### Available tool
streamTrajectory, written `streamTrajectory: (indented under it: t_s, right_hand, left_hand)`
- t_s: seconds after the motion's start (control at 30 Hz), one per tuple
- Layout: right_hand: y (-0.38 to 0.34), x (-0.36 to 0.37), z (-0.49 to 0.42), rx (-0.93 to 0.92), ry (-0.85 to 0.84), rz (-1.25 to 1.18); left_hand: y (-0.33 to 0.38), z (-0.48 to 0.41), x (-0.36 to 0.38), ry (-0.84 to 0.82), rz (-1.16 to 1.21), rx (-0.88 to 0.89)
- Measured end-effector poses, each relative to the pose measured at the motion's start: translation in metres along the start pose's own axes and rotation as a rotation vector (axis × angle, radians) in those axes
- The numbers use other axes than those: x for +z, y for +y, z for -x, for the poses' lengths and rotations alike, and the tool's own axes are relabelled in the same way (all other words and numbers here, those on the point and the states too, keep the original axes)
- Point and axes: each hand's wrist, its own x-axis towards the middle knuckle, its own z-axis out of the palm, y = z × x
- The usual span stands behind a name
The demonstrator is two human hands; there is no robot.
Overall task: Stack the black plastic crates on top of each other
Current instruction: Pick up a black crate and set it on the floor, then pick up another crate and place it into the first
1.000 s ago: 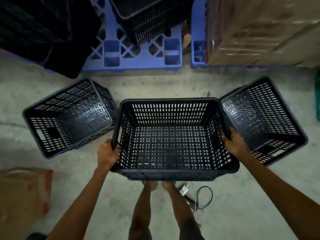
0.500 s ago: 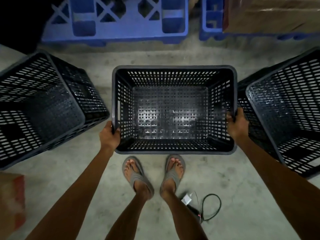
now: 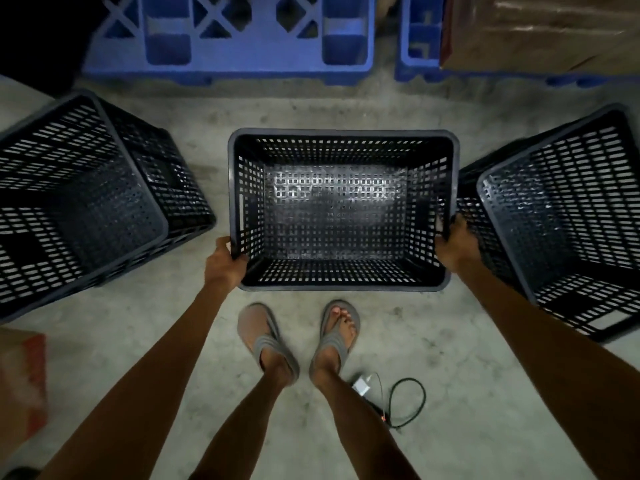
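Head view looks straight down on a black perforated plastic crate point(image 3: 343, 134), open side up, in front of the person's feet. It is low, at the grey concrete floor point(image 3: 311, 105) or just above it; I cannot tell if it touches.

The left hand point(image 3: 223, 261) grips the left rim close to the near corner, fingers curled around the edge. The right hand point(image 3: 455, 244) grips the opposite rim in the same manner. Both grips are closed on the crate.

Outside the left hand, apart from it, stands a second black slotted crate point(image 3: 52, 150), tilted. Outside the right hand a third black slotted crate point(image 3: 561, 188) stands very near; the knuckles have little room there.

I judge the crate to be light and stiff, because the walls are mostly holes and the shape is kept under the grip. The plastic looks smooth, but the thick rim gives a safe hold. The crate is wide, so two hands on opposite rims keep it level for stacking.
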Motion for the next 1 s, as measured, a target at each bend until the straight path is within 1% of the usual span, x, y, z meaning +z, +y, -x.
streamTrajectory:
  t_s: [0.03, 0.1, 0.2, 0.3, 0.4, 0.6, 0.67, 0.77, 0.83, 0.93, 1.0]
  right_hand:
    - [-0.006, -0.005, 0.015, -0.025, 0.005, 0.026]
    - [-0.019, -0.018, 0.055, -0.103, -0.040, 0.090]
    - [-0.046, -0.040, 0.124, -0.223, -0.115, 0.134]
    - [-0.073, -0.067, 0.199, -0.279, -0.192, 0.181]
    - [-0.097, -0.097, 0.263, -0.317, -0.232, 0.119]
    - [-0.118, -0.152, 0.354, -0.357, -0.185, -0.067]
    - [-0.112, -0.168, 0.373, -0.366, -0.159, -0.098]
    - [-0.084, -0.196, 0.397, -0.314, -0.051, -0.171]
    - [-0.048, -0.213, 0.407, -0.244, 0.038, -0.281]
    - [0.011, -0.229, 0.408, -0.137, 0.101, -0.397]
    - [0.055, -0.238, 0.404, -0.060, 0.137, -0.462]
  left_hand:
    - [0.007, 0.010, -0.006, 0.001, 0.014, -0.022]
    - [0.023, 0.039, -0.023, -0.020, 0.026, -0.022]
    - [0.047, 0.097, -0.055, -0.095, 0.028, 0.029]
    - [0.068, 0.167, -0.095, -0.152, 0.021, 0.067]
    - [0.083, 0.233, -0.132, -0.158, 0.036, 0.108]
    - [0.098, 0.334, -0.186, -0.136, 0.037, 0.235]
    - [0.107, 0.357, -0.193, -0.145, 0.022, 0.289]
    - [0.136, 0.390, -0.193, -0.191, -0.044, 0.401]
    - [0.169, 0.410, -0.177, -0.245, -0.097, 0.494]
    - [0.222, 0.431, -0.143, -0.295, -0.191, 0.630]
    - [0.259, 0.446, -0.114, -0.348, -0.237, 0.677]
